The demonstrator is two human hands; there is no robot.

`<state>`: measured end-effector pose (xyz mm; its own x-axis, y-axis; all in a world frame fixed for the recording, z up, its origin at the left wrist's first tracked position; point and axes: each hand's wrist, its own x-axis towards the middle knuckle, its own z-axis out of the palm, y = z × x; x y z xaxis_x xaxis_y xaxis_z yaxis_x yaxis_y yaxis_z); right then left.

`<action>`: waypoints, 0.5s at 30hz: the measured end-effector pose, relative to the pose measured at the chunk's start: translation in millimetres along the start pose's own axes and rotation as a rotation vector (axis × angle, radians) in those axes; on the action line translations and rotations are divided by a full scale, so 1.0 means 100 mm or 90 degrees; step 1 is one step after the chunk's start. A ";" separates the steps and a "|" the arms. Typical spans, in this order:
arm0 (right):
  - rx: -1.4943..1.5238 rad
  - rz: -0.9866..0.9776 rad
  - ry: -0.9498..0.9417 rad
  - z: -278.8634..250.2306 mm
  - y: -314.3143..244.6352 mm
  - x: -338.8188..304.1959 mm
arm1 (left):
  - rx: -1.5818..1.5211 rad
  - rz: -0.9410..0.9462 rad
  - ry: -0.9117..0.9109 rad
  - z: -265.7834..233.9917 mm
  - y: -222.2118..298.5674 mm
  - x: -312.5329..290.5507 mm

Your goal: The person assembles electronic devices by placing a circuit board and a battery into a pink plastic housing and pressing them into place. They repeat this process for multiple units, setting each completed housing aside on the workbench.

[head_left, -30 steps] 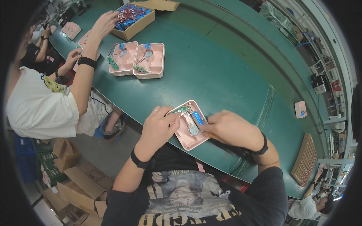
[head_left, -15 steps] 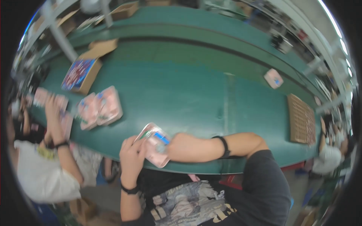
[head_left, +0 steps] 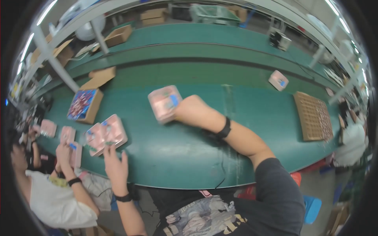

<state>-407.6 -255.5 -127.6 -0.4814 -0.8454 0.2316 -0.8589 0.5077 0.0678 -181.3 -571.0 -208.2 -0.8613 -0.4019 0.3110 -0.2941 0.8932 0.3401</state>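
My right hand (head_left: 193, 108) is closed on the edge of a pink plastic tray (head_left: 159, 103), lifted over the middle of the green table and blurred by motion. A blue piece and something green show in that tray. My left hand (head_left: 116, 167) has its fingers stretched out at the near edge of a pink tray (head_left: 115, 129) with small blue and green parts in it. Whether the fingertips touch it, I cannot tell. Another pink tray (head_left: 94, 138) sits against its left side.
At the left, a co-worker's hands (head_left: 63, 155) are at further pink trays (head_left: 75, 155). Behind stands an open carton (head_left: 92, 106) of small red and blue pieces. To the right are a divided cardboard tray (head_left: 313, 118) and a lone pink tray (head_left: 278, 80). A raised ledge (head_left: 189, 53) runs behind the table (head_left: 185, 157).
The tray both hands held near the table's front edge has moved away from me in my right hand. My left hand has let go and moved left to the paired trays.
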 end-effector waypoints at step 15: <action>-0.067 0.436 0.166 0.68 1.56 -0.19 | -0.158 0.052 0.007 -0.11 0.38 -0.35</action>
<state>-544.5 -171.9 -187.4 -0.8350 -0.2727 0.4779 -0.3529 0.9318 -0.0849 -157.4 -524.8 -196.6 -0.8731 -0.3338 0.3552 -0.1120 0.8466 0.5203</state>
